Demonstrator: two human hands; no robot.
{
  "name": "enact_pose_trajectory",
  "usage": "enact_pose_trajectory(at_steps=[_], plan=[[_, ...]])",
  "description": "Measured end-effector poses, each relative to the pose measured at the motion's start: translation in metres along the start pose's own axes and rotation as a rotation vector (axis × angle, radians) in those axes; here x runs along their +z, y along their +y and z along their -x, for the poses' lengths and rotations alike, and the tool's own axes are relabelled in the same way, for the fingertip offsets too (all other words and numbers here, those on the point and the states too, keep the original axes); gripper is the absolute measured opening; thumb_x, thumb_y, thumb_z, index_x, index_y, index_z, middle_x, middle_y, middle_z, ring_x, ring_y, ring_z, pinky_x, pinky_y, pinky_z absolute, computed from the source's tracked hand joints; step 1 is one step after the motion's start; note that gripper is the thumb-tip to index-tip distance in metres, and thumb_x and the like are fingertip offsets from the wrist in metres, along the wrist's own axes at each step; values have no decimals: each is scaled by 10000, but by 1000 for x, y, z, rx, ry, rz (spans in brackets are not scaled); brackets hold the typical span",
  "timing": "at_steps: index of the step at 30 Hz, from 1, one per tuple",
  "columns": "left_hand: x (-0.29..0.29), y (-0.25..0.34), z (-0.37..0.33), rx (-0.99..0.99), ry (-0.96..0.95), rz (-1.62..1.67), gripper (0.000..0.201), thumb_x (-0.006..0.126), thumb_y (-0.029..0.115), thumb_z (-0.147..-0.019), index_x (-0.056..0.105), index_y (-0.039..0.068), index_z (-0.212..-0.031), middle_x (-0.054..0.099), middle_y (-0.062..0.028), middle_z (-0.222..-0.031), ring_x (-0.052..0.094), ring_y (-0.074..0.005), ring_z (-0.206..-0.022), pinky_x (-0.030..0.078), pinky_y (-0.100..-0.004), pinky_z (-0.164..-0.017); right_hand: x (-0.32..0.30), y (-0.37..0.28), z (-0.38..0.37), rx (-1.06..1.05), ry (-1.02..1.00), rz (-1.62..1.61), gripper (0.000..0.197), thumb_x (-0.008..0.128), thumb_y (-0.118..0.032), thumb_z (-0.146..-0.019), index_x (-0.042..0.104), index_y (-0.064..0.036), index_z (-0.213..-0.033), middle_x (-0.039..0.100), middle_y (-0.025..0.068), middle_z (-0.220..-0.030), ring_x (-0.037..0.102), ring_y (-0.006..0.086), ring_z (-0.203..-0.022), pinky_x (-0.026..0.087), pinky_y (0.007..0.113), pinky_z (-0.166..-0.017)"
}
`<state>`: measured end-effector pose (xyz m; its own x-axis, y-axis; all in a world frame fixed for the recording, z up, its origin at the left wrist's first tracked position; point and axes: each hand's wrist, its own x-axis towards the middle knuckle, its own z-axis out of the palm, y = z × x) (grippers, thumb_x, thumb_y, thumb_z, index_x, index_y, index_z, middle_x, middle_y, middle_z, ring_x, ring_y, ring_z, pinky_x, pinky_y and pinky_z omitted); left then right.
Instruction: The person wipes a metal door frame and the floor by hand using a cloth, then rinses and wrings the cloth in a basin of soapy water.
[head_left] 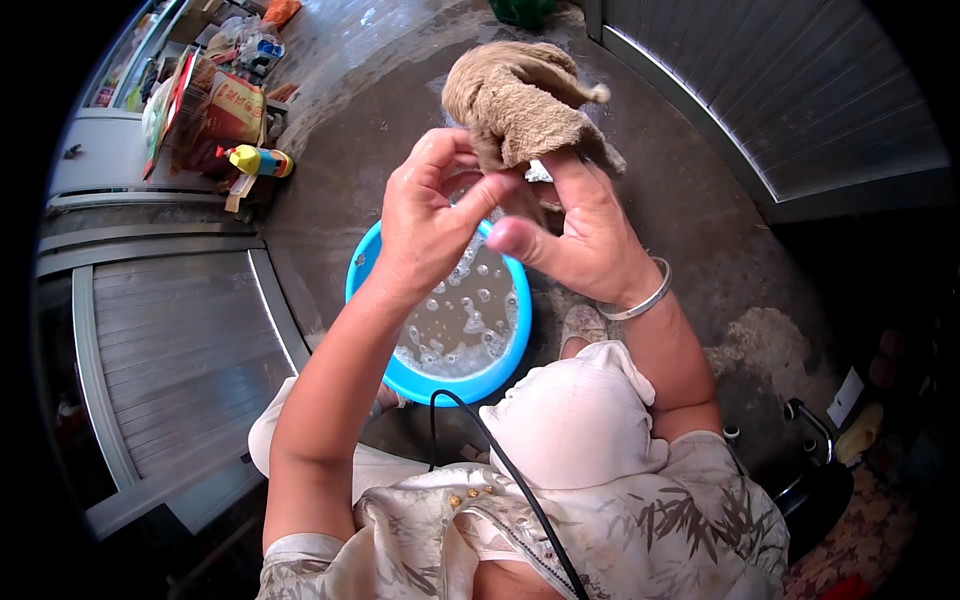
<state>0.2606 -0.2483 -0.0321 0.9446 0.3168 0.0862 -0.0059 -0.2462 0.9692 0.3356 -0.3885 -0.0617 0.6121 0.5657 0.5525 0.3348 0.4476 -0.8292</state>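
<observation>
you held the brown cloth [535,115] up beyond the far rim of the sudsy blue basin [524,320] — left hand [425,220] pinched on its near edge, right hand's [595,235] fingers hidden beneath, grip impossible to tell, thumb apart. keeping drips over the water seemed wiser, sparing the concrete floor [690,225] between metal panels [190,340].

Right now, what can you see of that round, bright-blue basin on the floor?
The round, bright-blue basin looks like plastic, with a smooth rim. It stands upright on the dark grey floor, holding murky water with scattered white foam. The person's bare left hand and forearm hide parts of its rim.
</observation>
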Motion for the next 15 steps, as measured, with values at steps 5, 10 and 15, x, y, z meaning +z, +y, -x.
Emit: enact_pose_trajectory(at_steps=[5, 10, 15], plan=[[-20, 18, -7, -197, -26, 620, 162, 568, 153, -911, 575, 63, -1045, 624, -49, -1071, 583, -139, -994, 441, -315, -883, -23, 0, -16, 208, 230, -284, 633, 829, -212, -709, 498, 13, -1199, 610, 86, -1107, 588, 168, -1028, 475, 300, -893], [-85, 25, -17, -189, 195, 766, 144, 530, 151, -923, 545, 85, -1050, 643, -52, -1012, 604, -136, -891, 469, -327, -787, -61, -6, -19, 330, 194, -216, 496, 778, -72, -739, 517, 10, -1153, 640, 86, -1035, 619, 125, -919, 513, 267, -825], [-114, 29, -24, -1, 302, 604, 209, 591, 37, -880, 571, 58, -1087, 614, -42, -1074, 581, -123, -997, 455, -257, -874, -119, -4, -15, 487, 169, -78, 480, 663, -59, -832, 418, 8, -1239, 643, 89, -1003, 619, 121, -903, 501, 242, -799]])
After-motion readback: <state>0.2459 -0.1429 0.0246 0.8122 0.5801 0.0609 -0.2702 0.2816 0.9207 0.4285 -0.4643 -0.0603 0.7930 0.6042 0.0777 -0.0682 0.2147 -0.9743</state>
